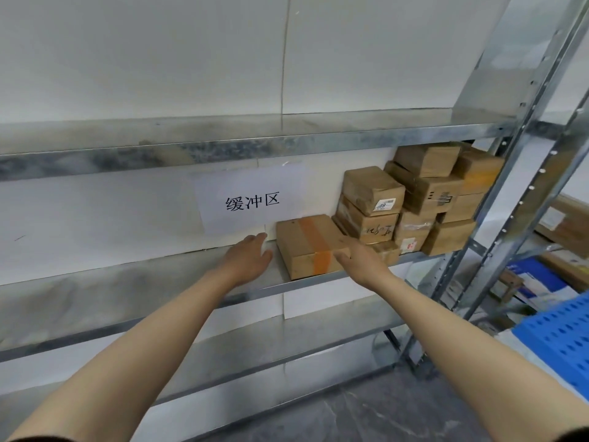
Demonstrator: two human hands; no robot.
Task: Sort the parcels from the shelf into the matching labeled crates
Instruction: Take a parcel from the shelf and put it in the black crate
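Note:
A flat brown cardboard parcel (307,245) with an orange tape band lies on the metal shelf (134,282) in front of me. My left hand (248,258) reaches with straight fingers just left of the parcel, not touching it as far as I can see. My right hand (360,258) lies against the parcel's right front corner, fingers extended. To the right, a stack of several brown parcels (424,199) fills the shelf's right end; one carries a white label (384,205).
A white paper sign (251,199) with black characters hangs on the wall behind the shelf. A blue perforated crate (564,333) stands at the right edge. More boxes (567,224) sit on a neighbouring rack beyond the steel uprights (510,193).

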